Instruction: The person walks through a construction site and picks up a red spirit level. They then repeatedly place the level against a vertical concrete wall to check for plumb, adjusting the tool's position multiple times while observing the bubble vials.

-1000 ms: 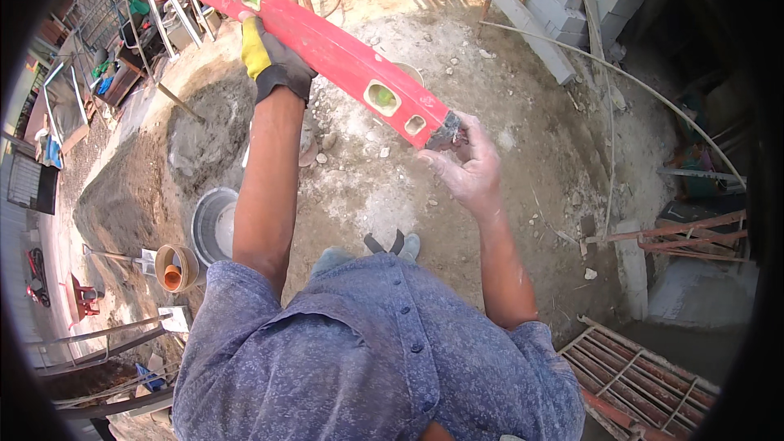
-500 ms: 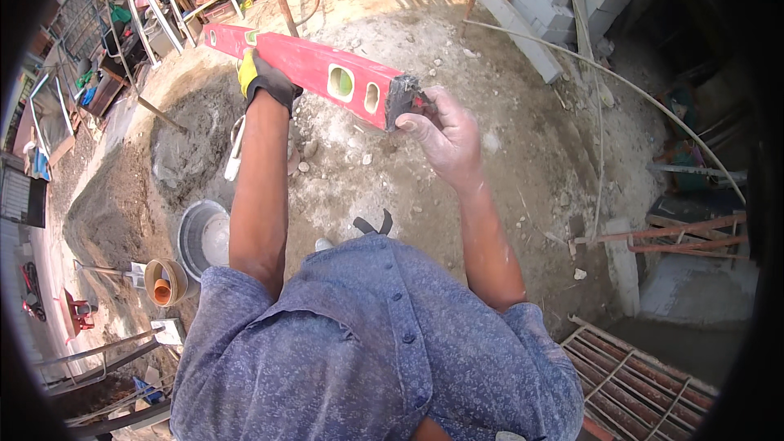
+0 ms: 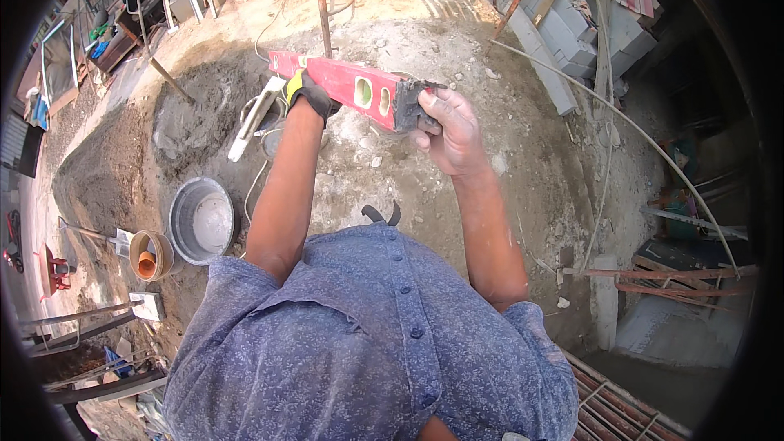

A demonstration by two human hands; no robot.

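A long red spirit level with oval cut-outs and vials is held up in front of me, pointing away to the left. My left hand, in a black and yellow glove, is closed around its middle from below. My bare, dust-whitened right hand grips the level's near end at the black end cap, which looks worn or caked with dirt. The thumb lies against the cap, while some of the fingers are hidden behind it. A long, pale tool or strip lies beyond my left forearm, partly covering a round object.
At left stand a grey tub and a tan bucket with an orange cup inside, beside a mound of wet mortar. Rusty metal posts rise ahead. Pale blocks and a long bent rod are at right.
The level has come down and its far end now appears closer and shorter. My right thumb has shifted onto the end cap. The whole view has turned slightly, showing more of the tub.
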